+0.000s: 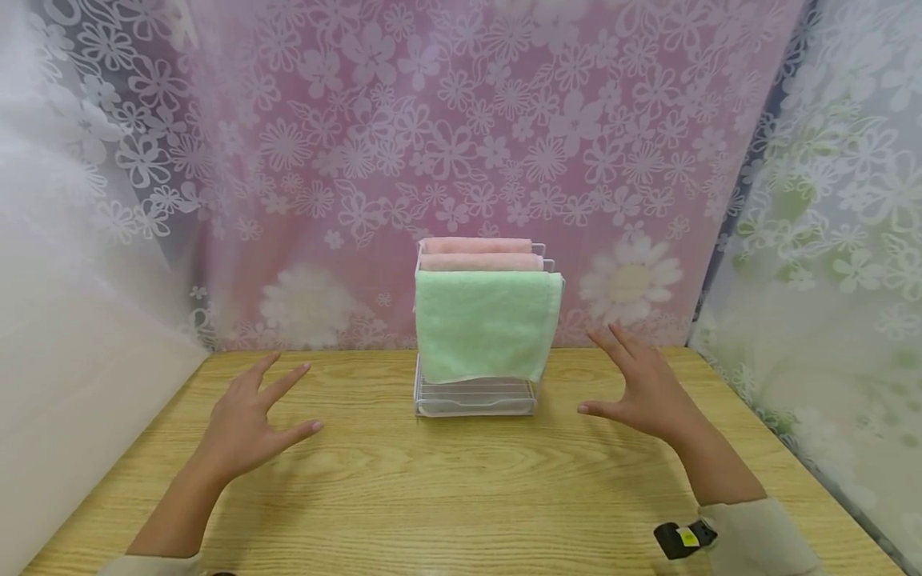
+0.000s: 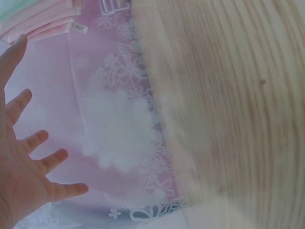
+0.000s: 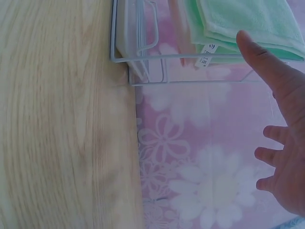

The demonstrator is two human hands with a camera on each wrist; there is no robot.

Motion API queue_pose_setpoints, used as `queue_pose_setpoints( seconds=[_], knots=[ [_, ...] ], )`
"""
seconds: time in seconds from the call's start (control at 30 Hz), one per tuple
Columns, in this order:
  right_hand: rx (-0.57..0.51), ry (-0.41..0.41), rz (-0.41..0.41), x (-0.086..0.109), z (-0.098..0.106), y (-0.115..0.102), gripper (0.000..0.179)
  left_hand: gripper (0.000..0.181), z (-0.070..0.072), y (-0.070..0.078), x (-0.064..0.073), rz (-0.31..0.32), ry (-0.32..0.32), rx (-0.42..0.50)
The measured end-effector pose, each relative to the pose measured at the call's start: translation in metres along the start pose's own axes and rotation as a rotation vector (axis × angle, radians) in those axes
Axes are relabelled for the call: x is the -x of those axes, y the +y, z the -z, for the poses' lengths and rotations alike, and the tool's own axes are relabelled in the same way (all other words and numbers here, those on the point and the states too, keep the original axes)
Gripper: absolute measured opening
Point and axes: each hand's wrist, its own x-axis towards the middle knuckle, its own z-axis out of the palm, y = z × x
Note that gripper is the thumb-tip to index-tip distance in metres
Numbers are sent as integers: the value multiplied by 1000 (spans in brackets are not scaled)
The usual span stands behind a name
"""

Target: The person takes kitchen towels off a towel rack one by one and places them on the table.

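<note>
A white wire rack stands on the wooden table, toward the back. Over its front bar hangs a light green towel; behind it two pink towels hang on the bars further back. To the left of the rack is my left hand, fingers spread, holding nothing. My right hand is spread on the other side, nearer the rack but apart from it. In the right wrist view the thumb overlaps the green towel, and a small white label shows at the towels' edge.
The wooden table reaches back to a pink flowered curtain. Pale sheeting closes the left side, and a flowered translucent sheet the right. A black band with a yellow patch is at the right wrist.
</note>
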Motion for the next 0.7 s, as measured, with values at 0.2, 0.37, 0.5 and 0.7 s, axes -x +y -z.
queue_pose_setpoints(
  seconds=[0.2,0.37,0.5,0.7],
  knots=[
    [-88,15,4,-6,6,-6,100,83,-1,3,-7,-16,18,123],
    [-134,13,-16,-11,10,-9,98,82,-1,9,-10,3,3,202],
    [-158,39,-28,-13,12,-10,96,81,-1,15,-13,17,-3,236],
    [-172,93,-35,-15,18,-14,86,77,-1,25,-18,-26,47,258]
  ],
)
